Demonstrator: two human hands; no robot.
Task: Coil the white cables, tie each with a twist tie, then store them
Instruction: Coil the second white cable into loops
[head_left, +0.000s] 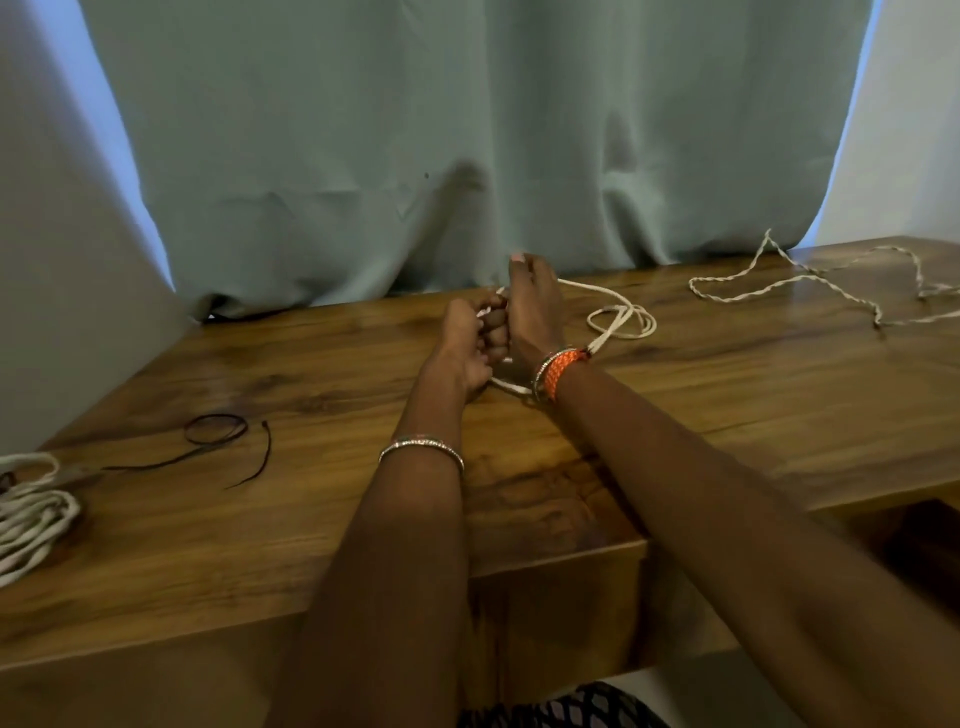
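Forearms reach from 6 o'clock across the wooden counter, a silver bangle on the left one. At 9 o'clock, near the counter's edge, lies a finished coil of white cable, and just beyond it dark twist ties, one looped, one straight. At centre the two hands meet over the cable in work. The left hand has its grip curled round the white strands; the right hand, wrist banded in orange, holds the same bundle, fingers raised, though its exact pinch is hidden behind the left. Loose loops trail from the right wrist toward 2 o'clock. Farther off, at 1 to 2 o'clock, a second uncoiled cable sprawls, twisted, before the green curtain. Judgement: the cable looks light, soft and limp, liable to spring out of its loops; it should be held at the gathered bundle, where strands cross, and tied there.
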